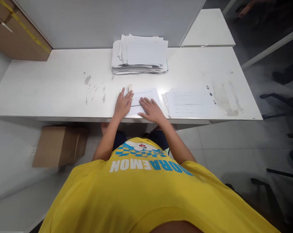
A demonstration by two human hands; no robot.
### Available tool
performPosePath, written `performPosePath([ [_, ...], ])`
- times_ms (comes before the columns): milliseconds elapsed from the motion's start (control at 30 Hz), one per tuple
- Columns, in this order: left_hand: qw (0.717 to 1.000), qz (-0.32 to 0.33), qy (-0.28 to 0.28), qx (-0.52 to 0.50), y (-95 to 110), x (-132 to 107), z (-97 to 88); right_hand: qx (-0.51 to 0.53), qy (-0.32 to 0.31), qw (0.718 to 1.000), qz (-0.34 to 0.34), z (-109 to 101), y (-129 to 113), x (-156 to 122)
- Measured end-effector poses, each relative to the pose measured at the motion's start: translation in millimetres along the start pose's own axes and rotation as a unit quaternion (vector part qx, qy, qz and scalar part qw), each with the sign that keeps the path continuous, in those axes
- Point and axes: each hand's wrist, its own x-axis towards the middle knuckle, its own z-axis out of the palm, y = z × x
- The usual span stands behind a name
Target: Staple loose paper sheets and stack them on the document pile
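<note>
A printed sheet of paper (pixel 146 95) lies at the near edge of the white desk (pixel 51 87). My left hand (pixel 123 104) rests flat on its left side with fingers stretched out. On the sheet's near right part, my right hand (pixel 151 110) also lies flat with fingers spread. A small white object (pixel 130 87), perhaps an eraser or a stapler, sits just beyond my left fingertips. Neither hand holds anything.
A tall untidy stack of papers (pixel 140 53) sits at the back of the desk. A lower pile of printed sheets (pixel 189 103) lies right of my hands. Cardboard boxes stand at the far left (pixel 17 35) and under the desk (pixel 56 145). Chair legs (pixel 279 100) are on the right.
</note>
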Motion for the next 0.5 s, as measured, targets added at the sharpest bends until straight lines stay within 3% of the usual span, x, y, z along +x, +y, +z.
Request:
performPosePath([
  [300,0.995,-0.023,-0.097,-0.004,-4,-6,-9.9,-0.009,0.014,1.000,0.005,11,-15,-12],
  [500,0.996,-0.028,-0.085,-0.003,2,-15,0.1,-0.009,0.034,0.999,0.019,18,-37,-32],
])
